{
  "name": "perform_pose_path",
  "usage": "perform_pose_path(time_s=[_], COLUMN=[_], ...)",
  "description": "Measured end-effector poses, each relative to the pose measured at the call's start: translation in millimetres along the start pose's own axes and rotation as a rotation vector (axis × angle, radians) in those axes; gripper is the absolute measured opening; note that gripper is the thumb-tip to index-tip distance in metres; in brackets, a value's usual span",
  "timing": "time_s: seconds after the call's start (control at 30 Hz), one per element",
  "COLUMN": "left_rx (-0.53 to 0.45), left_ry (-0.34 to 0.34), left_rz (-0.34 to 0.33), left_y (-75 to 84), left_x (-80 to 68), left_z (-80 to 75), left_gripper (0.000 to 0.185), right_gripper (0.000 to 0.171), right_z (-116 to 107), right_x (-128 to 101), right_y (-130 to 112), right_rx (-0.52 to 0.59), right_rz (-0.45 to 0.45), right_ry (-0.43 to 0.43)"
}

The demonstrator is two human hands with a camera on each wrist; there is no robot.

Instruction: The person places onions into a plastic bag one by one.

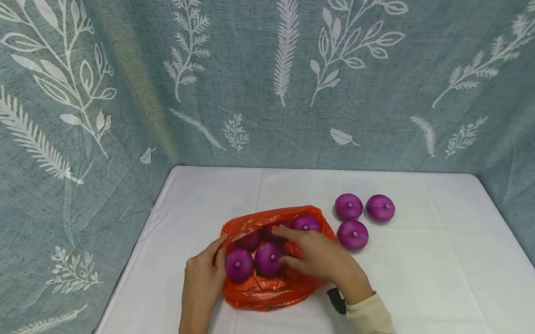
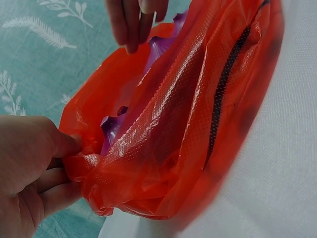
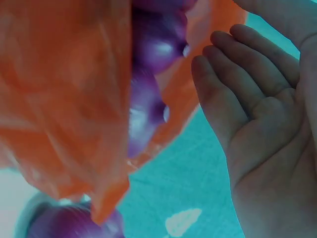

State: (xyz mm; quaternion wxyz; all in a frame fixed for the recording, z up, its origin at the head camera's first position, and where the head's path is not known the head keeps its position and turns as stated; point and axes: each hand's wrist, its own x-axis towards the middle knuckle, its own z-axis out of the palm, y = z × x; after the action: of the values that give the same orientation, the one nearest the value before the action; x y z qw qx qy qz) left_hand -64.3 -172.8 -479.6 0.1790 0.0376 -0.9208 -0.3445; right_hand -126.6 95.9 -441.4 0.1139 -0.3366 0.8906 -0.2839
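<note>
A red plastic bag (image 1: 265, 299) lies with its mouth wide open, and several purple onions (image 1: 239, 265) sit inside it. My left hand (image 1: 204, 274) pinches the left rim of the bag between thumb and fingers; in the left wrist view the plastic (image 2: 94, 163) bunches at the fingertips. Over the right part of the mouth hovers my right hand (image 1: 322, 256), its fingers extended above the onions. The right wrist view shows that palm (image 3: 267, 134) bare, beside onions (image 3: 158, 47) in the bag. Part of the bag's contents is hidden behind the right hand.
Three more purple onions (image 1: 353, 235) lie on the white tablecloth (image 1: 427, 281) just right of the bag. A grey-green leaf-patterned cloth (image 1: 246, 72) hangs behind the table and along both sides. A small black object (image 1: 336, 300) shows beneath the right wrist.
</note>
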Motion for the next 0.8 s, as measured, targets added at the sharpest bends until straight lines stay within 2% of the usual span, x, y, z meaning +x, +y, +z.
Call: perform_pose_path(time_s=[0.33,0.5,0.8], left_rx=[0.0,-0.006,0.004], left_ry=[0.006,0.007,0.01], left_rz=[0.009,0.008,0.016], left_y=[0.2,-0.1,0.3], left_x=[0.1,0.3,-0.1], left_z=[-0.2,-0.3,0.4], left_gripper=[0.034,0.033,0.033], right_gripper=[0.062,0.065,0.072], right_z=[-25,-45,-72], right_x=[-10,-19,-36], right_y=[11,22,41], right_rx=[0.04,0.051,0.014], right_rz=[-0.009,0.006,0.083], right_ry=[0.143,0.253,0.478])
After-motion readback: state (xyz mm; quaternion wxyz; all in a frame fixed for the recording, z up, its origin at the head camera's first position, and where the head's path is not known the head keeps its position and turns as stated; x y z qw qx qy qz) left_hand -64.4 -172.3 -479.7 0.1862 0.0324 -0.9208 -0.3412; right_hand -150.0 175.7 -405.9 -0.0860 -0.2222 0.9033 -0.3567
